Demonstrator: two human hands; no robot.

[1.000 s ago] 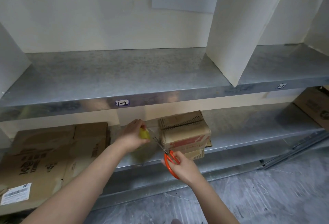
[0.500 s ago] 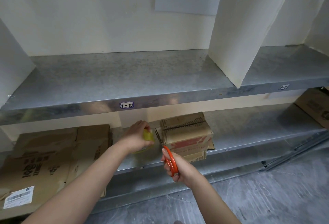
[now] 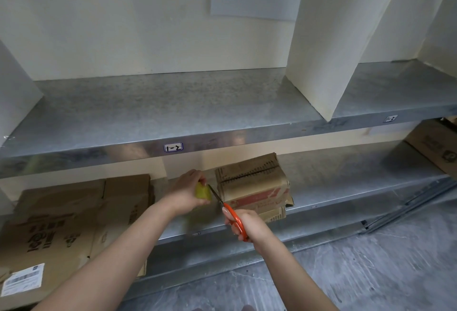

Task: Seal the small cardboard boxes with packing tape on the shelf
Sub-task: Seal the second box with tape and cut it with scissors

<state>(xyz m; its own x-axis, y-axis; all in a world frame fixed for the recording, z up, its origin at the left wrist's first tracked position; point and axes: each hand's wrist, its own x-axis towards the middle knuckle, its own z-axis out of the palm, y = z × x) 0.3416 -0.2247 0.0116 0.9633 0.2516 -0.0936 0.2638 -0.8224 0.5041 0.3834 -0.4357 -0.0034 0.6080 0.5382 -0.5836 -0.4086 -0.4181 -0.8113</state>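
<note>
A small worn cardboard box (image 3: 252, 182) sits on top of another small box (image 3: 272, 213) on the lower metal shelf (image 3: 346, 187). My left hand (image 3: 184, 193) grips a yellowish roll of packing tape (image 3: 203, 191) just left of the boxes. My right hand (image 3: 248, 225) holds orange-handled scissors (image 3: 232, 216). Their blades point up and left, reaching the gap between the tape roll and the top box. Any tape strip between roll and box is too thin to make out.
Flattened cardboard boxes (image 3: 64, 221) lie stacked on the lower shelf at the left. Another carton (image 3: 435, 145) sits at the far right. The upper metal shelf (image 3: 173, 113) overhangs the work area, with white dividers (image 3: 329, 39) standing on it. Grey floor (image 3: 371, 261) lies below.
The scissors' blades have come together and moved up towards the tape roll. My left hand with the roll has drifted slightly right, closer to the box.
</note>
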